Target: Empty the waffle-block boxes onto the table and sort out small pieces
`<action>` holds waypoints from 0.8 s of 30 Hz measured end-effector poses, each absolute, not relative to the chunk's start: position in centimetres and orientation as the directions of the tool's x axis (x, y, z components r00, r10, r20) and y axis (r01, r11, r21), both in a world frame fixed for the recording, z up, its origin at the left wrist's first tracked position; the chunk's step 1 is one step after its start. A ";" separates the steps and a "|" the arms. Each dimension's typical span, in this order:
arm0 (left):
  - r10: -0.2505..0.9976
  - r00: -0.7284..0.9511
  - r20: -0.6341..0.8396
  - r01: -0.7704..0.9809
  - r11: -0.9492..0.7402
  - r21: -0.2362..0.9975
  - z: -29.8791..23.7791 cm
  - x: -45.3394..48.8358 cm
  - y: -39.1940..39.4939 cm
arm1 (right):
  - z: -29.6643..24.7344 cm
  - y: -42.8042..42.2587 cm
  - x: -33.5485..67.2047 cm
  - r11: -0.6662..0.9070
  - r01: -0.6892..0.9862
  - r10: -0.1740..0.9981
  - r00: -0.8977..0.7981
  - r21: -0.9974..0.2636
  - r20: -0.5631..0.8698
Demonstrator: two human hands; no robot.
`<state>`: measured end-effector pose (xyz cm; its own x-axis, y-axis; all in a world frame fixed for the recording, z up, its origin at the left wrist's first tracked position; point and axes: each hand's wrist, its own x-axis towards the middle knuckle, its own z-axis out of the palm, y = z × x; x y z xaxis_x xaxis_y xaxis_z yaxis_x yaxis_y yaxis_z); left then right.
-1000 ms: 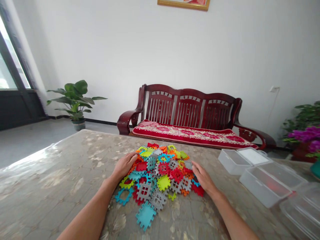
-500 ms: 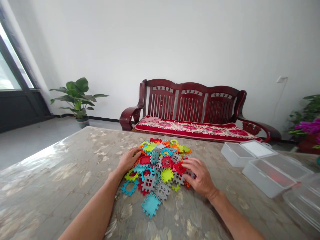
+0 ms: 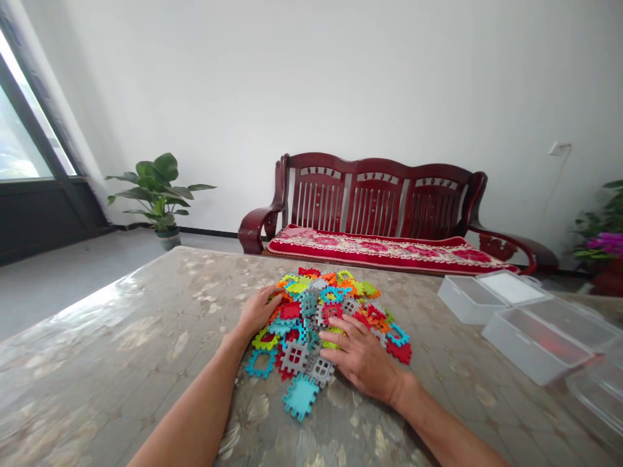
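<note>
A heap of flat, notched plastic building tiles in red, grey, teal, orange and lime lies on the marbled table. My left hand rests flat against the heap's left edge, fingers stretched out over the tiles. My right hand lies palm down on the heap's near middle, fingers spread and covering a lime tile. A single teal tile sits alone at the heap's near edge, just left of my right wrist.
Several clear plastic boxes stand open on the table's right side. Behind the table is a dark wooden bench with a red cushion. A potted plant stands on the floor at the left, and purple flowers at the far right.
My right hand has slid leftwards from the heap's right edge onto its near middle. My left hand has stayed at the left edge. The camera has shifted slightly.
</note>
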<state>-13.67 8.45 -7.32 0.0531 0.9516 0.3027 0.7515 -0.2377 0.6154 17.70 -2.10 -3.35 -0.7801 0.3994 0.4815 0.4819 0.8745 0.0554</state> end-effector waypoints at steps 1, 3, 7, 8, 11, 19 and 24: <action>0.952 0.053 0.303 0.752 -0.238 0.615 -7.3 -13.7 8.4 | -3.6 -2.0 17.6 0.873 0.484 0.395 -0.768 0.053 0.504; 0.951 0.054 0.303 0.751 -0.239 0.615 -7.3 -13.7 8.4 | -3.8 -1.9 17.6 0.867 0.497 0.402 -0.731 0.027 0.552; 0.951 0.056 0.305 0.750 -0.242 0.616 -7.4 -13.7 8.6 | -3.1 -1.6 18.0 0.797 0.590 0.524 -0.569 -0.130 0.634; 0.950 0.058 0.306 0.750 -0.244 0.615 -7.4 -13.8 8.6 | -2.9 -1.4 18.2 0.767 0.618 0.562 -0.516 -0.173 0.646; 0.949 0.061 0.310 0.747 -0.249 0.616 -7.5 -13.9 8.7 | -2.4 -0.4 18.9 0.678 0.686 0.645 -0.385 -0.262 0.660; 0.945 0.069 0.320 0.744 -0.263 0.615 -7.4 -13.8 8.7 | -2.3 1.5 21.5 0.433 0.809 0.792 -0.130 -0.398 0.596; 0.941 0.033 0.337 0.739 -0.250 0.626 -7.1 -13.7 8.5 | -2.0 1.7 21.9 0.351 0.871 0.791 -0.078 -0.344 0.607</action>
